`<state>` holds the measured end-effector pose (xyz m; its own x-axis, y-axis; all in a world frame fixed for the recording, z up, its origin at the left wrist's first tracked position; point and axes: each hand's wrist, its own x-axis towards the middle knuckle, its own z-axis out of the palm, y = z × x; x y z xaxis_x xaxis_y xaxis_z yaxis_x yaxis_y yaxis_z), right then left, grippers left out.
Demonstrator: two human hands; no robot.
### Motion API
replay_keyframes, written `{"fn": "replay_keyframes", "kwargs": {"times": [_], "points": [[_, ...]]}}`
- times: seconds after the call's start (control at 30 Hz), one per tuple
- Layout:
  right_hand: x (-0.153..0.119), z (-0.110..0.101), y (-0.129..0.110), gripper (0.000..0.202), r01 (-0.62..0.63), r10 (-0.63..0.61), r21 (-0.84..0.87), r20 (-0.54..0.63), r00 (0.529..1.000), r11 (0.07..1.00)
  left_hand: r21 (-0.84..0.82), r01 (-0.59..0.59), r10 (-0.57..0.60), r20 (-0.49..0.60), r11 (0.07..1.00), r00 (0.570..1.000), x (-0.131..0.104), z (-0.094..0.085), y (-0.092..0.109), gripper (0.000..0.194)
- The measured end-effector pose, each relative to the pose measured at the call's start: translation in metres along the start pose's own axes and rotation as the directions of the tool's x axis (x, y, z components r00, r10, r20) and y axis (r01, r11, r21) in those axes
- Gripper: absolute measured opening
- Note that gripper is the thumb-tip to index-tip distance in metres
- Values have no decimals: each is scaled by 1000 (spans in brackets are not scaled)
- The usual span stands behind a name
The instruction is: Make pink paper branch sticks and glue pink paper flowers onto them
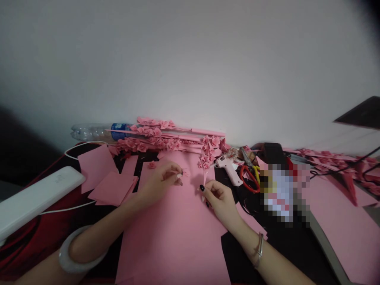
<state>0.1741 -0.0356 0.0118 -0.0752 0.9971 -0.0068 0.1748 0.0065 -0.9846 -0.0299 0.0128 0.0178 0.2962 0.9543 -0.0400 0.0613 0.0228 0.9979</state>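
My right hand [219,200] pinches the lower end of a pink paper stem [205,177]. Folded pink paper flowers [207,158] cluster along its upper part. To the left, my left hand [164,178] has thumb and fingers drawn together at a small, thin pink paper piece [185,171], whose exact shape is too fine to make out. Both hands are over a large pink paper sheet [175,237]. A single pink paper rose [152,164] lies just beyond my left hand.
Finished flower stems [166,142] and a plastic bottle [95,132] lie along the wall. A glue gun [230,170] and red-handled scissors [249,180] are at right. Pink paper squares [111,189] and a white lamp-like bar [44,200] sit at left. A paper cutter board [320,237] stands far right.
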Motion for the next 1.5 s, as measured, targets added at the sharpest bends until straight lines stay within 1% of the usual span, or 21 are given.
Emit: {"fn": "replay_keyframes", "kwargs": {"times": [0.03,0.1,0.2,0.27,0.33,0.4,0.47,0.57,0.63,0.7,0.8,0.9,0.93,1.0,1.1,1.13,1.2,1.33,1.4,1.5], "points": [[0,0,1,29,4,-4,-4,7,1000,1000,-66,36,-33,51,997,998,-1,5,-3,4],[-1,1,2,28,19,-18,-19,18,1000,1000,-124,86,-70,124,989,990,-4,12,-6,7],[-1,4,5,26,38,-36,-38,42,998,999,-149,133,-100,214,980,972,-7,17,-7,15],[-1,5,5,25,44,-42,-41,60,997,998,-136,141,-107,230,981,967,-9,19,-6,20],[0,6,5,24,44,-42,-39,66,997,998,-126,136,-110,195,983,975,-10,20,-4,23],[0,7,4,25,47,-44,-39,65,997,998,-116,114,-97,143,987,985,-11,22,-3,26],[0,7,3,24,55,-52,-46,76,996,997,-74,49,-40,115,996,993,-11,24,-1,25],[0,8,2,23,66,-56,-72,132,990,995,20,-78,75,131,997,989,-11,27,2,19],[1,9,3,23,79,-61,-97,168,984,992,60,-106,96,155,993,983,-11,30,4,19],[2,10,3,23,97,-72,-130,186,980,987,70,-82,70,158,994,985,-12,31,4,22],[2,10,3,22,122,-87,-168,200,976,978,49,-32,26,125,998,992,-13,33,5,26],[0,7,3,24,153,-112,-193,205,972,969,24,0,-3,111,1000,994,-14,32,6,26],[0,6,4,24,163,-125,-202,188,974,966,-3,23,-23,103,1000,994,-13,32,7,25],[-2,4,5,21,192,-168,-227,124,978,955,-120,101,-91,87,988,992,-13,32,6,21],[-2,2,8,6,259,-267,-258,4,964,931,-298,212,-191,100,931,977,-13,33,5,20],[-2,2,8,7,276,-292,-265,-22,956,924,-321,234,-207,115,918,971,-14,33,4,21],[-1,3,9,15,293,-318,-268,-53,947,918,-331,266,-228,150,905,962,-15,34,4,22],[1,4,9,15,301,-317,-267,-18,948,916,-335,301,-246,197,893,949,-16,34,4,22],[1,4,8,13,285,-295,-265,0,955,921,-331,315,-257,209,889,944,-16,34,4,22],[2,4,7,10,250,-260,-249,-9,966,936,-330,335,-272,222,883,936,-16,33,2,23]]}}
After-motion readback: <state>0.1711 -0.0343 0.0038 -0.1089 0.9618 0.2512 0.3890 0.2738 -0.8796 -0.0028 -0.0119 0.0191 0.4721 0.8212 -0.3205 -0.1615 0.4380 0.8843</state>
